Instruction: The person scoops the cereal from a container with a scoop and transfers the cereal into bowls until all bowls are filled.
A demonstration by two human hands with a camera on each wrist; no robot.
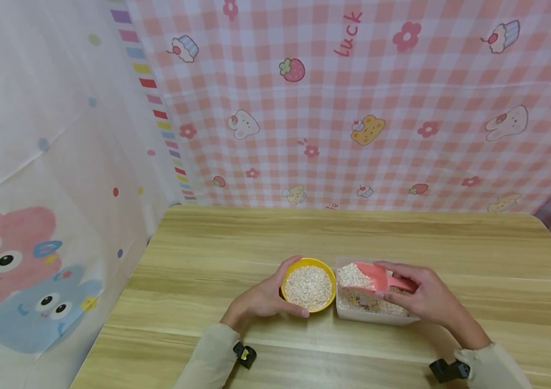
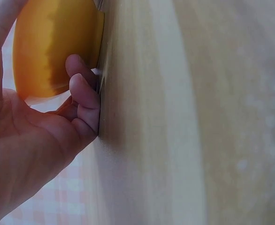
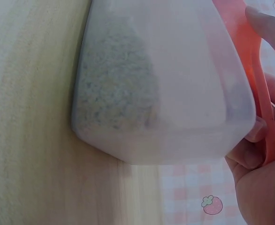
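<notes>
Wooden table (image 1: pixel 207 259) stands against pink checked cartoon curtain (image 1: pixel 353 108).

Left hand (image 1: pixel 261 300) is cupping yellow bowl of oats (image 1: pixel 308 284); right hand (image 1: pixel 423 297) is holding pink scoop (image 1: pixel 377 277) over clear oat container (image 1: pixel 373 313), just right of the bowl.

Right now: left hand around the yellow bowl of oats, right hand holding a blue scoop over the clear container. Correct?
Not quite. The scoop is pink, not blue, as the head view shows. The rest stands: the left hand is around the yellow bowl of oats, and the right hand holds the scoop over the clear container.
</notes>
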